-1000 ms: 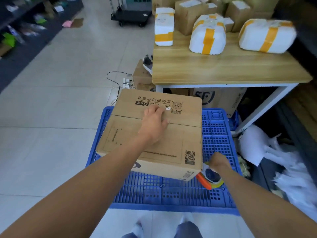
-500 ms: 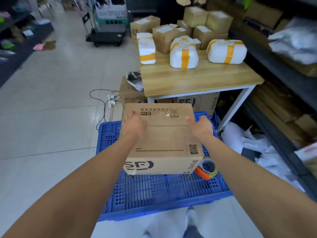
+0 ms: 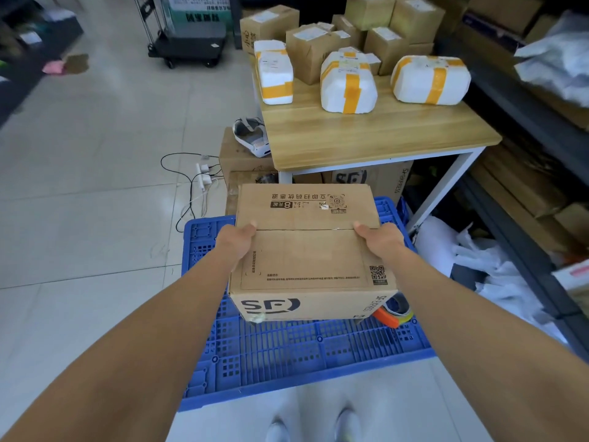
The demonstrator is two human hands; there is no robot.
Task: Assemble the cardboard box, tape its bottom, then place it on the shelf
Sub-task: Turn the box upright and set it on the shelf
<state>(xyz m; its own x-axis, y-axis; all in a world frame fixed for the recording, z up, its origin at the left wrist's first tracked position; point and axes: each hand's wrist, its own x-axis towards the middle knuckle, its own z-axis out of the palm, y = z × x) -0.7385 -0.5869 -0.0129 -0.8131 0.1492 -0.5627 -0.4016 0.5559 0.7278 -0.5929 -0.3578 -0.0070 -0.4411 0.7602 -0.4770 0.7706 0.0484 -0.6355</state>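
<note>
A brown cardboard box [image 3: 306, 253] with black print and a QR code is held above the blue plastic pallet [image 3: 302, 355]. Its two top flaps meet in a seam across the middle. My left hand [image 3: 237, 242] grips the box's left edge at the seam, thumb on top. On the opposite edge my right hand [image 3: 379, 239] grips the same way. A tape dispenser [image 3: 393, 312] with an orange handle lies on the pallet just behind the box's right corner, partly hidden. Dark shelving [image 3: 522, 90] runs along the right side.
A wooden table [image 3: 376, 135] stands beyond the pallet with white foam parcels [image 3: 347, 84] and brown cartons [image 3: 309, 49]. Cartons sit under it. A power strip and cables [image 3: 200, 177] lie on the tiled floor at left. White packing bags [image 3: 490, 263] pile up at right. A black trolley [image 3: 188, 43] is farther back.
My right hand left the tape dispenser on the pallet and took the box's right edge. My left hand slid from the box top to its left edge. The box has risen off the pallet.
</note>
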